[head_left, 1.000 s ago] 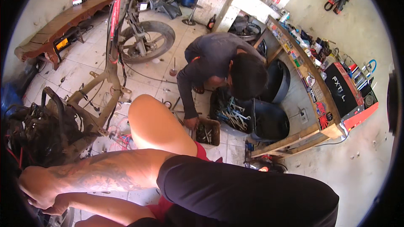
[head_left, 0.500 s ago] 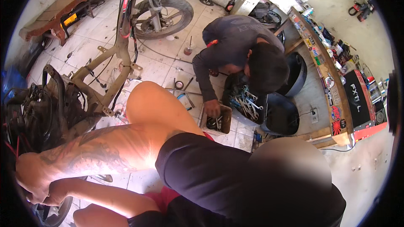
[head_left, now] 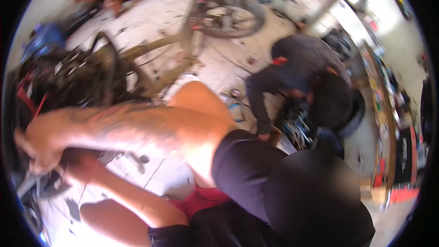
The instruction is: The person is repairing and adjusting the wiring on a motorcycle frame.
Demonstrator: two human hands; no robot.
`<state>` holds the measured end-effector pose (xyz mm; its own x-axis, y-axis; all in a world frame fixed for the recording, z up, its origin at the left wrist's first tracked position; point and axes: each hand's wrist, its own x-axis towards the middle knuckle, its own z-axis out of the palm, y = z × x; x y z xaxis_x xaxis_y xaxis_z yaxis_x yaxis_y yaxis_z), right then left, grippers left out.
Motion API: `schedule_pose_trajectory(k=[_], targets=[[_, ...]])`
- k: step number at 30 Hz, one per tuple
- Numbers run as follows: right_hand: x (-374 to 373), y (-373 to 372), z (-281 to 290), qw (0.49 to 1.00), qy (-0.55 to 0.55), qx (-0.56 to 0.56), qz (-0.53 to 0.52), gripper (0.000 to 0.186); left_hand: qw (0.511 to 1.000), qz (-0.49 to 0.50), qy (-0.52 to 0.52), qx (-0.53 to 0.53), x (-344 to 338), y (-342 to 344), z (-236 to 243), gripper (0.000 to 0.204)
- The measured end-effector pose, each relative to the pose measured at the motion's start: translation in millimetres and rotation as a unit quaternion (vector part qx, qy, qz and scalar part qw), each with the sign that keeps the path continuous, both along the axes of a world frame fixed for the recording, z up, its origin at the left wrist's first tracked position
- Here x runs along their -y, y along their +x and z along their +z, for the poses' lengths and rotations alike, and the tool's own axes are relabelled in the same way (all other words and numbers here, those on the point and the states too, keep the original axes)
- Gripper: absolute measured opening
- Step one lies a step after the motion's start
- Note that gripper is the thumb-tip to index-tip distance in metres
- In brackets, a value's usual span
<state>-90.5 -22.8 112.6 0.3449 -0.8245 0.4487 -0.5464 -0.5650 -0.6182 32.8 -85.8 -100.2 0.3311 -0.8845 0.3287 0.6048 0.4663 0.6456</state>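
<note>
Two hands (head_left: 44,150) by motorcycle (head_left: 68,80), tools (head_left: 298,131) inside dark bin (head_left: 286,109)

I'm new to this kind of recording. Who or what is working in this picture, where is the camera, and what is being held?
There is no robot: these are a person's bare hands. The camera sits on their head, the left of a pair, looking down through a wide fisheye lens, so edges bend.

The tattooed arm leads to the right hand; the left hand is just beside it. Both are next to dark machinery, near a bare vehicle frame and a wheel. Blur hides whether either hand grips anything.

A co-worker bends over a case of metal tools. On the tiled floor lies a small ring-shaped item.
</note>
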Motion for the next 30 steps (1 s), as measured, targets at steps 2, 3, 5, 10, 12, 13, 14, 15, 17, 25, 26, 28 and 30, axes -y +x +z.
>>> schedule_pose_trajectory(k=[2, 3, 5, 10, 12, 13, 14, 15, 17, 25, 26, 28, 30], targets=[[28, 3, -14, 0.999, 0.03, -0.04, -0.02, 0.074, 0.991, 0.031, 0.004, 0.127, -39, -30, 32, 0.027], [37, 9, -16, 0.998, 0.046, -0.029, 0.013, 0.077, 0.955, 0.102, 0.019, 0.278, -33, -19, 7, 0.027], [12, -11, 5, 0.987, 0.147, -0.045, 0.038, 0.074, 0.978, -0.121, 0.142, -0.096, -64, -49, 44, 0.034], [35, 7, -14, 0.99, -0.034, 0.05, 0.129, 0.039, 0.959, -0.148, 0.057, -0.234, -70, -56, 91, 0.054], [31, 10, -12, 0.989, -0.027, 0.059, 0.135, 0.037, 0.95, -0.149, 0.045, -0.271, -73, -54, 96, 0.05], [30, 10, -12, 0.991, -0.022, 0.054, 0.125, 0.036, 0.943, -0.154, 0.039, -0.294, -74, -54, 98, 0.047], [28, 11, -8, 0.991, -0.024, 0.052, 0.12, 0.035, 0.933, -0.135, 0.045, -0.331, -71, -56, 98, 0.045], [27, 11, -8, 0.992, -0.026, 0.041, 0.115, 0.035, 0.942, -0.132, 0.058, -0.304, -72, -55, 101, 0.05], [23, 14, -4, 0.993, -0.007, 0.036, 0.111, 0.036, 0.944, -0.145, 0.048, -0.292, -78, -51, 107, 0.049], [17, 23, -16, 0.995, -0.076, 0.05, 0.044, 0.032, 0.923, -0.121, 0.156, -0.33, -77, -52, 111, 0.042], [18, 16, -15, 0.995, -0.078, 0.033, 0.055, 0.049, 0.907, -0.13, 0.172, -0.363, -86, -53, 121, 0.041], [19, 18, -18, 0.995, -0.08, 0.039, 0.051, 0.06, 0.88, -0.147, 0.164, -0.42, -82, -49, 124, 0.038], [12, 24, -21, 0.991, -0.136, 0.011, 0.002, 0.042, 0.885, -0.151, 0.18, -0.402, -89, -42, 130, 0.037]])
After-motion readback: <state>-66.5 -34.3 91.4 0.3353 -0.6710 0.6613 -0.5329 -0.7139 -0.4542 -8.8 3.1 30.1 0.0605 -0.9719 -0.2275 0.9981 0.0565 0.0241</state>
